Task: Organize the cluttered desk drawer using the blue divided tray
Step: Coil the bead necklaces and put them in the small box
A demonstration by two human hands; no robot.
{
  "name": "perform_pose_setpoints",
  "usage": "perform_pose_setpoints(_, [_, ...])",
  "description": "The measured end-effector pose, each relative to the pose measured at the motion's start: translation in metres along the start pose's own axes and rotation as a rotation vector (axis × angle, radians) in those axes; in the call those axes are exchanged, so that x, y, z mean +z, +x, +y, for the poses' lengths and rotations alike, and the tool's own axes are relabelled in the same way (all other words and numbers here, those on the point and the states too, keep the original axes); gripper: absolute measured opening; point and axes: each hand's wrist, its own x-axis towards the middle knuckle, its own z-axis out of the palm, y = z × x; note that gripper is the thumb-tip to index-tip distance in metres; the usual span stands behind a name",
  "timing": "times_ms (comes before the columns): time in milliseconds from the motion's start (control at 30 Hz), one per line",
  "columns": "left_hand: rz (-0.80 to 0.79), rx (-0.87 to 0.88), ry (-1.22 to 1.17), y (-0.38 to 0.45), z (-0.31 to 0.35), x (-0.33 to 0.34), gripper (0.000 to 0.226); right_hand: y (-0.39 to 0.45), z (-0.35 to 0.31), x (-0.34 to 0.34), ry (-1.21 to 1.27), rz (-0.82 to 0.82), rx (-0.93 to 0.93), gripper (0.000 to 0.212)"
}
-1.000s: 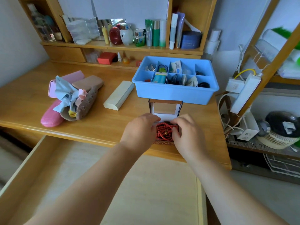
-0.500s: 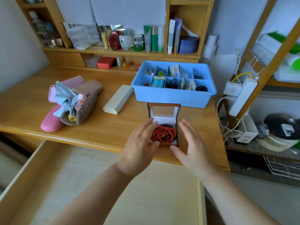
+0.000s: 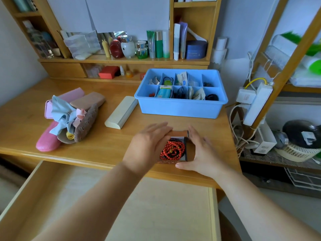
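Observation:
A small brown jewellery box (image 3: 179, 132) with red bead bracelets (image 3: 173, 149) inside sits near the desk's front edge. Its lid leans forward, half lowered over the beads. My left hand (image 3: 147, 145) lies flat against the box's left side, its straight fingers on the lid's top. My right hand (image 3: 203, 153) rests along the right side, thumb at the front corner. The blue divided tray (image 3: 180, 100), its compartments filled with small items, stands just behind the box. The open drawer (image 3: 86, 197) below the desk shows a bare bottom.
A cream case (image 3: 121, 112) lies left of the tray. Further left sits a pile of pink and brown pouches with cloths (image 3: 73, 115). Bottles and jars line the back shelf (image 3: 139, 60). A white power strip (image 3: 257, 103) and cables hang at the desk's right edge.
The box's lid stood upright and open before; now it tilts forward under my left fingers. Both hands have closed in against the box's sides.

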Motion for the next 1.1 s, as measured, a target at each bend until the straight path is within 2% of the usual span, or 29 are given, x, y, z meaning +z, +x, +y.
perform_pose_setpoints(133, [0.061, 0.030, 0.054, -0.024, 0.002, 0.017, 0.026, 0.001, -0.002, -0.002, -0.034, 0.002, -0.006, 0.128])
perform_pose_setpoints(300, [0.031, 0.059, 0.037, -0.048, -0.001, 0.031, 0.033, -0.006, -0.005, -0.007, -0.022, -0.059, -0.011, 0.127])
perform_pose_setpoints(467, [0.141, -0.241, -0.160, -0.055, -0.016, 0.021, 0.040, -0.018, -0.008, -0.024, 0.176, -0.128, -0.027, 0.123])
perform_pose_setpoints(533, [0.111, -0.315, -0.160, -0.055, -0.025, 0.017, 0.037, -0.015, -0.015, -0.028, 0.043, -0.102, -0.097, 0.119])
perform_pose_setpoints(667, [0.043, -0.326, -0.022, -0.046, -0.043, 0.011, 0.034, 0.002, -0.037, -0.022, -0.330, -0.111, -0.262, 0.110])
perform_pose_setpoints(733, [-0.001, -0.314, 0.053, -0.044, -0.055, 0.009, 0.033, 0.010, -0.042, -0.018, -0.354, -0.127, -0.252, 0.100])
perform_pose_setpoints(833, [-0.065, -0.350, 0.093, -0.049, -0.068, 0.008, 0.032, 0.014, -0.040, -0.021, -0.204, -0.147, -0.260, 0.089])
perform_pose_setpoints(900, [-0.059, -0.350, 0.100, -0.053, -0.073, 0.010, 0.029, 0.018, -0.045, -0.034, -0.104, -0.091, -0.274, 0.085])
perform_pose_setpoints(1000, [-0.037, -0.334, 0.116, -0.054, -0.075, 0.013, 0.027, 0.041, -0.056, -0.070, 0.005, 0.125, -0.255, 0.080])
perform_pose_setpoints(1067, [-0.011, -0.330, 0.117, -0.054, -0.075, 0.014, 0.029, 0.070, -0.061, -0.099, 0.050, 0.243, -0.204, 0.077])
perform_pose_setpoints(1100, [-0.001, -0.330, 0.113, -0.054, -0.074, 0.014, 0.029, 0.087, -0.063, -0.111, 0.071, 0.251, -0.162, 0.076])
